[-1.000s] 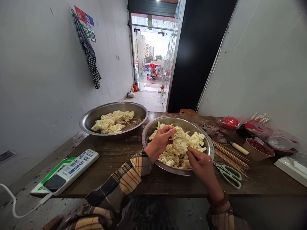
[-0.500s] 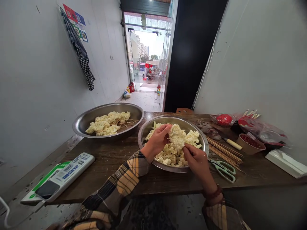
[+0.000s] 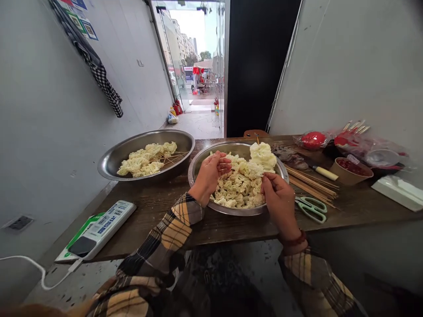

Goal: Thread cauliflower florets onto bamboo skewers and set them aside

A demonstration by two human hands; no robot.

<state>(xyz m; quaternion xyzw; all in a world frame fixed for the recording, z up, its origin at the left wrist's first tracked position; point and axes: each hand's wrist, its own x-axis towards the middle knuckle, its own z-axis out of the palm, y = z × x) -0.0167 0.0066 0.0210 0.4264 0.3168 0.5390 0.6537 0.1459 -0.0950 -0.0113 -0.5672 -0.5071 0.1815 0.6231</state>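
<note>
My right hand (image 3: 279, 196) is closed at the right rim of a steel bowl (image 3: 194, 180), holding a cauliflower skewer (image 3: 262, 156). Pale florets sit on the stick, and its tip shows above them. Over the left side of the same bowl, my left hand (image 3: 211, 174) is open, fingers slightly curled and apart from the skewer. Loose cauliflower pieces (image 3: 236, 189) fill the bowl beneath both hands. In a wider steel basin (image 3: 109, 165) to the left lie finished-looking cauliflower skewers (image 3: 145, 158), their sticks pointing right.
Right of the bowl lie bamboo sticks (image 3: 310, 185), green-handled scissors (image 3: 312, 208), a wooden-handled knife (image 3: 325, 173) and a paper tub of red contents (image 3: 352, 171). A white device (image 3: 109, 224) with a cable rests at the table's left. Beyond stands a glass door (image 3: 198, 66).
My left hand has let go of the cauliflower and moved left, opening. My right hand has turned the skewer upward and slightly right. The camera view has tilted down.
</note>
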